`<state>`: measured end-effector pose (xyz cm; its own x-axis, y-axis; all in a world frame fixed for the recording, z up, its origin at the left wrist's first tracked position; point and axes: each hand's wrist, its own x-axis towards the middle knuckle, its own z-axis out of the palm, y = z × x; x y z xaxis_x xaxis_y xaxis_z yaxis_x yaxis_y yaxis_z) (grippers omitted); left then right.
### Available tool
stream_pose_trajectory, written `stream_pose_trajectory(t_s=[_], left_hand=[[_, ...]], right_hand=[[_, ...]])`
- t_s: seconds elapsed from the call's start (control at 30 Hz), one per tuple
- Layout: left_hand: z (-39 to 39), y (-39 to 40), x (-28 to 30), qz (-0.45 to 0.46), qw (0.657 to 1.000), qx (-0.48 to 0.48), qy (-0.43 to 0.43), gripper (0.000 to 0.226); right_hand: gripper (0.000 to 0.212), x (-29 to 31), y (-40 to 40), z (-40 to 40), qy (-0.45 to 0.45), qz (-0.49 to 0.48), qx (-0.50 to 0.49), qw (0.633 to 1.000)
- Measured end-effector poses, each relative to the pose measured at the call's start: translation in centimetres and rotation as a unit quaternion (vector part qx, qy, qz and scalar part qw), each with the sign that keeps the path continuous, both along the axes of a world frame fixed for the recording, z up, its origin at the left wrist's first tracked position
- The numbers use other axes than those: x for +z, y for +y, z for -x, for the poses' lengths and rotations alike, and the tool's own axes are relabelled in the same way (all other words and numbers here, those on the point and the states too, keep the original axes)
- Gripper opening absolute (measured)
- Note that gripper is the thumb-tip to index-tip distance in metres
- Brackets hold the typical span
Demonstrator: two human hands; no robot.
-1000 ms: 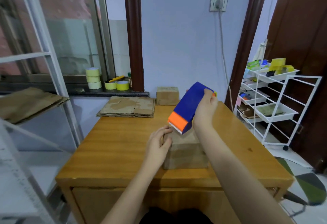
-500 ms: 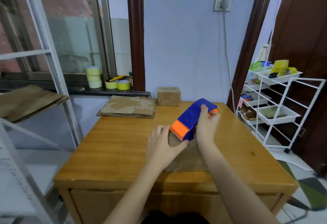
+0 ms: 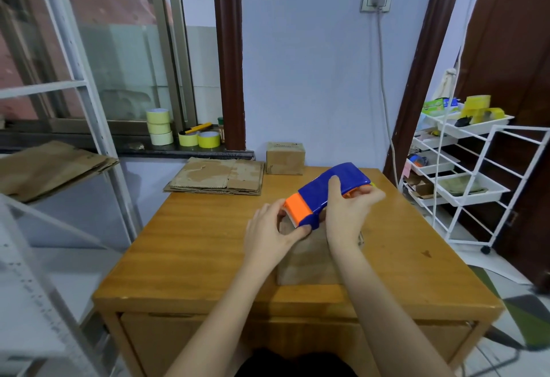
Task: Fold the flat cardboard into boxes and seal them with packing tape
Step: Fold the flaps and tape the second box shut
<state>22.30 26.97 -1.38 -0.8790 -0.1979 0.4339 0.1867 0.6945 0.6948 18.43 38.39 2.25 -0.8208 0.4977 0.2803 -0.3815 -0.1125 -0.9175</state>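
Two hands now on tape dispenser (image 3: 329,193), vs. one a sec ago: then raised high in right hand (image 3: 346,212) only, since lowered onto top of box (image 3: 309,257) at mid-table (image 3: 184,245). Probably means tape about to be started on top seam; sealing not yet done. Right hand wrapped round blue body, thumb over top, wrist bent inward. Left hand (image 3: 269,232) curled at orange blade end, fingertips pinching near teeth, likely after tape end; tape itself too small to tell. More flat cardboard (image 3: 217,175) and finished box (image 3: 285,157) at far edge.
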Motion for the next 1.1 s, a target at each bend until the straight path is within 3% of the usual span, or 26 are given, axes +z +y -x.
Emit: stream_pose_trajectory(t_s=[0.13, 0.27, 0.37, 0.47, 0.57, 0.77, 0.87, 0.97, 1.1], left_hand=[[-0.3, -0.2, 0.7, -0.03, 0.999, -0.01, 0.006, 0.063], [-0.5, -0.6, 0.6, -0.043, 0.999, -0.03, 0.0, 0.059], [-0.6, -0.7, 0.4, -0.048, 0.998, -0.04, -0.023, 0.074], [-0.5, -0.6, 0.1, -0.055, 0.997, -0.026, -0.045, 0.091], [-0.4, -0.6, -0.1, -0.036, 0.998, -0.019, -0.044, 0.08], [0.2, -0.2, 0.7, -0.006, 0.997, -0.016, -0.073, 0.059], [0.6, 0.1, 0.9, -0.089, 0.995, -0.004, -0.034, 0.04], [0.4, 0.9, 2.3, -0.23, 0.973, 0.006, 0.015, 0.033], [0.6, 2.2, 4.5, -0.466, 0.882, -0.016, -0.063, 0.025]], right_hand=[[0.046, 0.0, 0.1, -0.3, 0.064, -0.033, 0.051, 0.996], [0.046, 0.1, 1.0, -0.4, 0.071, -0.138, 0.154, 0.976], [0.041, 0.6, 1.6, -0.4, 0.088, -0.186, 0.166, 0.964], [0.036, 1.5, 1.5, -0.1, 0.101, -0.098, 0.134, 0.981], [0.035, 2.4, 1.5, 0.5, 0.093, 0.022, 0.1, 0.99], [0.051, 0.9, 1.0, 0.3, 0.059, 0.004, 0.092, 0.994], [0.05, 0.8, 0.9, 0.3, 0.061, 0.001, 0.098, 0.993], [0.049, 0.8, 0.9, 0.2, 0.062, 0.015, 0.097, 0.993], [0.055, 0.7, 1.1, 0.1, 0.061, 0.024, 0.083, 0.994]])
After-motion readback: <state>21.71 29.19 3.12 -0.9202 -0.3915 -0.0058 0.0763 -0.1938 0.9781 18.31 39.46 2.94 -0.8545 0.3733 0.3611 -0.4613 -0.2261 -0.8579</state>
